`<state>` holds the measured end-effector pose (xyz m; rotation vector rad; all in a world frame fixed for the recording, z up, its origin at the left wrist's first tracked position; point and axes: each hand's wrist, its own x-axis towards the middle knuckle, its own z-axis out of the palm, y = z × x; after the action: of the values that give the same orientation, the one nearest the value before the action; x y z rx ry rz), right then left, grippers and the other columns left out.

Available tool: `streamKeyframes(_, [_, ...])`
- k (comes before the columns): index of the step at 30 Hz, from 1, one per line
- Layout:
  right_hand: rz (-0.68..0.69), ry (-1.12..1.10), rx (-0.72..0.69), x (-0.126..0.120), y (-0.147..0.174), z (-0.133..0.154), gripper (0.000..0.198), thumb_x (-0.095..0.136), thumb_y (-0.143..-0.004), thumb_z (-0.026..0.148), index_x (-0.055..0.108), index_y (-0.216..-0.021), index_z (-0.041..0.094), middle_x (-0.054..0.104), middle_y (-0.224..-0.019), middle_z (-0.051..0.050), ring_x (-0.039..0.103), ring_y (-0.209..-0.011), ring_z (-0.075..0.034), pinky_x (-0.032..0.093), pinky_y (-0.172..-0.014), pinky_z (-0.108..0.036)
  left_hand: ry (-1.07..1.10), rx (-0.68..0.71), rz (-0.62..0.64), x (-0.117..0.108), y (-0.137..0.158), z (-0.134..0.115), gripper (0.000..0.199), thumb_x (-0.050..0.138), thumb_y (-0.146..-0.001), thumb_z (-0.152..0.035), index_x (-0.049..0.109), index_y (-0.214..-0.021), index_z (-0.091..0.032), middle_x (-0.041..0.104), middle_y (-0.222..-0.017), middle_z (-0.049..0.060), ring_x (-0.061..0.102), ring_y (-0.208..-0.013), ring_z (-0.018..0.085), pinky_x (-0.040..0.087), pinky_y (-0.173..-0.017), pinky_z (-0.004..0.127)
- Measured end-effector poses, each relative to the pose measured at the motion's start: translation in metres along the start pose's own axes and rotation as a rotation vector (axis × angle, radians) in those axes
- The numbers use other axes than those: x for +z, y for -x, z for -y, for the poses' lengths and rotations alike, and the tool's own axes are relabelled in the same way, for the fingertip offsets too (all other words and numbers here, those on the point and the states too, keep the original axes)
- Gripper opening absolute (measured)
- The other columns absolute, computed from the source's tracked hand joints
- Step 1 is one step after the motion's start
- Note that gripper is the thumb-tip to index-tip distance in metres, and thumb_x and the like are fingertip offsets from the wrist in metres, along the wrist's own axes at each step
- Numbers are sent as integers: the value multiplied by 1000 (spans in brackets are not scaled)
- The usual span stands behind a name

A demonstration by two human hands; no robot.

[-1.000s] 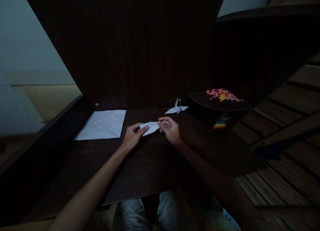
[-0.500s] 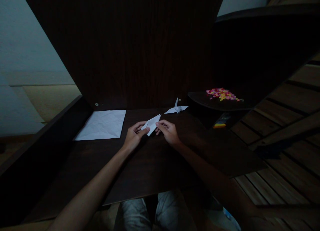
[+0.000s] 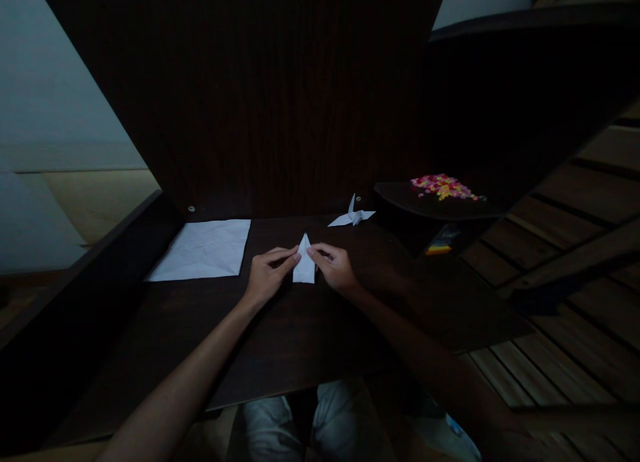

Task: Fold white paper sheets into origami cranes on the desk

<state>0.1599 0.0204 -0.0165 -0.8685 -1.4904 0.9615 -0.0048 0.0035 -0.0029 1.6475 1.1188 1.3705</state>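
Observation:
Between my two hands is a small piece of folded white paper (image 3: 304,270), its narrow pointed end facing away from me and its flat end towards me. My left hand (image 3: 267,270) pinches its left edge, thumb on top. On the right edge, my right hand (image 3: 336,267) grips it the same way, with the thumb near the middle crease. The fingers beneath the paper are partly hidden. Just beyond my right hand, a white origami crane (image 3: 354,217) stands on the dark desk (image 3: 260,355).
A creased white paper sheet (image 3: 203,250) lies at the desk's left, near a raised side board (image 3: 90,255). To the right, a rounded shelf (image 3: 395,197) carries a heap of small pink, red and yellow pieces (image 3: 443,187). A tall dark panel (image 3: 280,102) closes off the back.
The folded paper has turned from a slant to point straight away from me. Both hands have shifted their grip to its two side edges.

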Motion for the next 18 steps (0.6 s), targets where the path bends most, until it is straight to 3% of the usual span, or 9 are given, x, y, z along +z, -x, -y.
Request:
streamKeyframes(3, [-23, -5, -11, 0, 0, -1, 25, 64, -78, 41, 71, -82, 18, 70, -82, -5, 63, -75, -18, 51, -69, -29, -6, -7, -1, 1, 0, -1, 26, 71, -74, -36, 75, -92, -18, 72, -85, 6, 64, -77, 18, 49, -67, 28])
streamKeyframes(10, [18, -12, 46, 0, 1, 1, 28, 65, -75, 45, 71, -75, 18, 64, -63, -2, 54, -54, -13, 43, -47, -24, 10, -28, -18, 1, 2, -4, 28, 71, -73, -38, 75, -92, -18, 71, -87, 6, 63, -76, 19, 48, -66, 29])
streamKeyframes(18, [22, -46, 55, 4, 2, 1, 27, 67, -74, 43, 71, -74, 17, 63, -64, -2, 52, -51, -11, 42, -45, -23, 34, -11, 16, 1, 1, -5, 26, 72, -73, -37, 76, -90, -18, 71, -84, 6, 62, -75, 18, 46, -65, 27])
